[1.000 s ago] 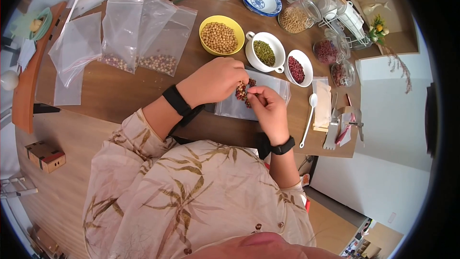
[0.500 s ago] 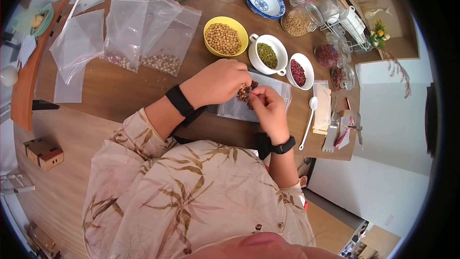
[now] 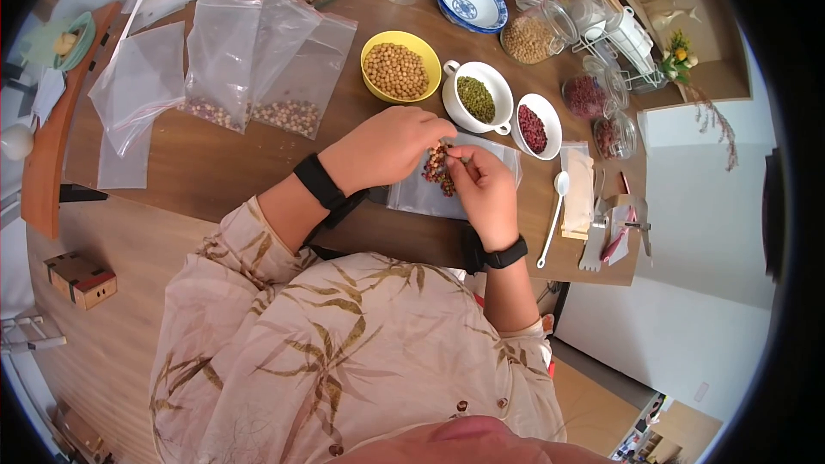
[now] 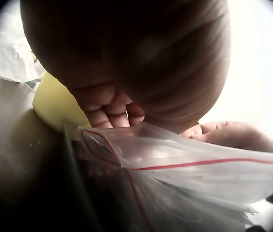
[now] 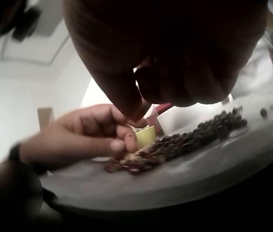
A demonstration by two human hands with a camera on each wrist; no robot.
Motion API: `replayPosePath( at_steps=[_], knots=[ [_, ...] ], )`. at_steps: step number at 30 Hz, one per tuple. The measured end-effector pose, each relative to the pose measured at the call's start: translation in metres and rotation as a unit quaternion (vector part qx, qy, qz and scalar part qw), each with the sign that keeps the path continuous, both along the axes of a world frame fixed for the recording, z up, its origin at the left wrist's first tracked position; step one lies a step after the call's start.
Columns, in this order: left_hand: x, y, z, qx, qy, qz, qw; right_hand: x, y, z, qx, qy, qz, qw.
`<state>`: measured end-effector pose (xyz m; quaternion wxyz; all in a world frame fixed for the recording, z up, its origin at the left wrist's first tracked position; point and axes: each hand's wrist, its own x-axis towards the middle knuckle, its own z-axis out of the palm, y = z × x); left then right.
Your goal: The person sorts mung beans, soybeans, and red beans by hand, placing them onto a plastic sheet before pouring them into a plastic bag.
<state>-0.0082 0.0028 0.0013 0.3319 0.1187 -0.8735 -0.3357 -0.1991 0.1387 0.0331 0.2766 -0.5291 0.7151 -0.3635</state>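
A mixed heap of beans and chickpeas (image 3: 438, 176) lies on a clear zip bag (image 3: 408, 198) near the table's front edge. My left hand (image 3: 387, 150) leans over the bag's far left part, its index finger reaching right, thumb and fingers loosely bent beside the heap in the right wrist view. My right hand (image 3: 485, 198) is at the heap's right side, fingers bent, thumb and index tips together; I cannot tell whether something small sits between them. In the left wrist view the bag's red-striped mouth (image 4: 189, 165) stands up below the left hand.
Behind the bag stand a yellow bowl (image 3: 412, 39) of chickpeas, a white two-handled bowl (image 3: 498, 77) of green beans and a white bowl (image 3: 550, 112) of red beans. Filled bags (image 3: 296, 60) lie left. A white spoon (image 3: 551, 215) lies right, with jars (image 3: 524, 34) behind.
My left hand's fingers have lifted off the heap and its index finger now reaches further right, uncovering more beans. The right hand stays by the heap with its fingertips slightly further away from me.
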Motion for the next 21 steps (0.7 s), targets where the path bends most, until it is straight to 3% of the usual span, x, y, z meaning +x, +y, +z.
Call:
replayPosePath(
  at_steps=[1,6,11,21],
  knots=[
    [0.0,0.001,0.001,0.018,-0.003,0.004,1.0,0.006,-0.003,0.006,0.008,0.091,0.002,0.996],
    [-0.001,0.002,-0.003,0.008,-0.007,0.016,1.0,0.006,-0.011,0.006,0.053,0.063,0.022,0.996],
    [-0.001,0.002,-0.003,-0.017,-0.014,0.014,1.0,0.006,-0.009,0.003,0.029,0.116,0.027,0.992],
    [-0.002,0.003,0.002,-0.031,0.009,0.012,0.999,-0.01,0.003,-0.006,0.06,0.024,0.005,0.998]
  ],
)
